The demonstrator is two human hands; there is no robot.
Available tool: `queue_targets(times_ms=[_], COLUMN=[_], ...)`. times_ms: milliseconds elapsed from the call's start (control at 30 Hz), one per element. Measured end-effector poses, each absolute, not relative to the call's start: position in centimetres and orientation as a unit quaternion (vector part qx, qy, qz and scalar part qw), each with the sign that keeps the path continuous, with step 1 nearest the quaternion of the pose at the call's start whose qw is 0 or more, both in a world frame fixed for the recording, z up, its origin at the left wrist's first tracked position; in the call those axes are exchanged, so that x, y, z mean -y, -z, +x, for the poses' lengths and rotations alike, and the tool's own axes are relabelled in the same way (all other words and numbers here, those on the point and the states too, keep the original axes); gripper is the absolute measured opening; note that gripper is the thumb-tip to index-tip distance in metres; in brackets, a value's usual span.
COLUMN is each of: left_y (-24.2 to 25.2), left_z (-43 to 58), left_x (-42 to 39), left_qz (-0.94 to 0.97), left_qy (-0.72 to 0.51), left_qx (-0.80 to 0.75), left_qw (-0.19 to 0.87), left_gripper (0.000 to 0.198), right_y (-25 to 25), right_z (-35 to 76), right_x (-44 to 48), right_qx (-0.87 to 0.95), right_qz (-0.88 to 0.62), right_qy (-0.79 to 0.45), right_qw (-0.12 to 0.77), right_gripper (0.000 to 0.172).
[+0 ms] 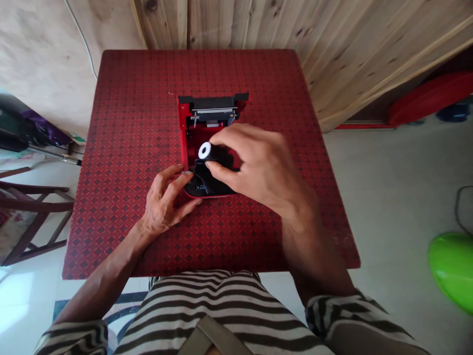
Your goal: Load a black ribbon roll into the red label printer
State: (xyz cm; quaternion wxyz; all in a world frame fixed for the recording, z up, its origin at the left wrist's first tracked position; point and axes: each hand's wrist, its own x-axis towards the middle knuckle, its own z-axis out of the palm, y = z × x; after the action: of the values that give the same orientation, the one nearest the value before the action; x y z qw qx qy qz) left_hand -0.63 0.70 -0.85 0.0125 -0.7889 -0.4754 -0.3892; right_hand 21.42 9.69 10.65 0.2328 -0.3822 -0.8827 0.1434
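A small red and black printer [187,153] stands on the table with its lid [213,109] tipped up at the back. My right hand [258,167] pinches a black roll with a white core [204,151] between thumb and fingers, over the open bay. A loose black strip [207,180] runs from the roll toward the printer's front. At the printer's front left corner, my left hand [164,197] grips the housing, fingers on the side and top, thumb along the front edge. My right hand hides the printer's right side.
The table [129,123] has a red patterned cover and stands against a wooden plank wall [240,24]. A wooden chair [37,217] is at the left. On the floor at the right is a bright green object [453,268].
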Motion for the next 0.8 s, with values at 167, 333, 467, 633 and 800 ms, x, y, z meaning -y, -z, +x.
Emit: queue_targets(times_ms=[167, 333, 467, 633, 800], left_y=[0.8, 0.9, 0.9, 0.9, 0.8], left_z=[-0.7, -0.7, -0.7, -0.7, -0.7], left_x=[-0.8, -0.9, -1.0, -1.2, -1.3], left_qz=[-0.789, -0.787, -0.786, -0.783, -0.788], left_qy=[0.393, 0.392, 0.396, 0.405, 0.404], left_qx=[0.471, 0.476, 0.474, 0.472, 0.464], left_qw=[0.012, 0.012, 0.023, 0.016, 0.025], left_gripper=[0.067, 0.068, 0.069, 0.07, 0.072], right_y=[-10.5, -4.3, 0.4, 0.8, -0.1], right_z=[26.3, 27.3, 26.5, 26.9, 29.6], right_x=[-4.7, 0.4, 2.5, 2.8, 1.0], right_qx=[0.796, 0.752, 0.733, 0.736, 0.657], right_qz=[-0.342, -0.381, -0.44, -0.425, -0.48], right_qy=[-0.341, -0.43, -0.397, -0.407, -0.45], right_qw=[0.364, 0.323, 0.333, 0.333, 0.37], right_gripper=[0.027, 0.033, 0.029, 0.032, 0.032])
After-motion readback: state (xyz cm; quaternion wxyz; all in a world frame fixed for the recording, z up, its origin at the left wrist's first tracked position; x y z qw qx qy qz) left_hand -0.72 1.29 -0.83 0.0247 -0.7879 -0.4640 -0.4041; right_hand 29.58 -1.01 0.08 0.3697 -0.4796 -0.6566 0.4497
